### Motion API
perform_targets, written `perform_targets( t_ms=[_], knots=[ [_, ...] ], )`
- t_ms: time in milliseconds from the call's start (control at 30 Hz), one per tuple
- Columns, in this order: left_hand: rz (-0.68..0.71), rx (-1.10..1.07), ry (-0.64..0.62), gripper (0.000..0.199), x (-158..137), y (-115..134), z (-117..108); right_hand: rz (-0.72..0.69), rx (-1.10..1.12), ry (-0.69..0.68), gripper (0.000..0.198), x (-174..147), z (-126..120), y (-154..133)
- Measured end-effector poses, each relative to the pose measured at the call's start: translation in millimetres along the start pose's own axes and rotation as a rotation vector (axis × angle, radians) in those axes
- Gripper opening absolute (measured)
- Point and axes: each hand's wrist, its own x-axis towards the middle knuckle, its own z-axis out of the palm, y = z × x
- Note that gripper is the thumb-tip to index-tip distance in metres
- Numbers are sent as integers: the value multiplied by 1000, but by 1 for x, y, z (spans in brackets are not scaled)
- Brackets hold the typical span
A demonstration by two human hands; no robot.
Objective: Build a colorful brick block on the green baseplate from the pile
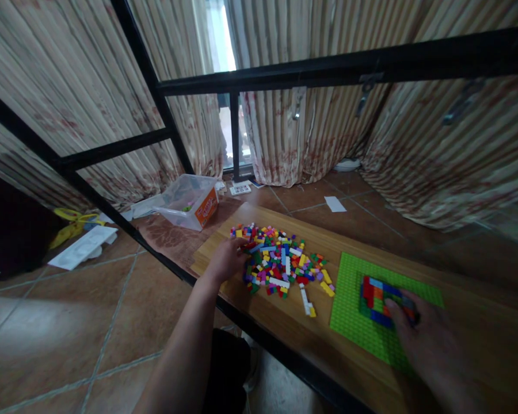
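A loose pile of small coloured toy bricks (pixel 270 261) is spread over the wooden board. My left hand (pixel 228 259) reaches into its left edge with the fingers curled together; what they hold, if anything, is hidden. To the right lies a bright green studded baseplate (pixel 349 310). On it stands a flat, multicoloured build of toy bricks (pixel 377 302) with blue, red, green, orange and light blue pieces. My right hand (pixel 427 333) grips the right end of this build, the thumb on top and the other fingers around its far side.
The wooden board (pixel 250 215) rests within a black metal frame (pixel 293 368). Beyond its left end, a clear plastic bin (pixel 176 201) with an orange label sits on the floor. A black rail (pixel 328 69) crosses before the curtains (pixel 276 138). White trays (pixel 84 246) lie at left.
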Motion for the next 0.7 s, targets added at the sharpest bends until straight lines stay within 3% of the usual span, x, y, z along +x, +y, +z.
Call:
perform_targets(
  t_ms=[133,333,500,600,700],
  knots=[
    [-27,10,8,33,3,8,5,11,22,-1,65,0,0,0],
    [-113,-206,88,24,4,15,1,6,25,11,62,0,1,-1],
    [-173,-640,68,28,4,28,0,24,49,30,54,0,-1,-6],
    [-224,-948,7,33,2,51,9,4,90,167,53,0,-8,-22],
    [-281,-1234,-87,32,-3,82,24,-23,288,309,42,-4,-19,-51]
  ],
)
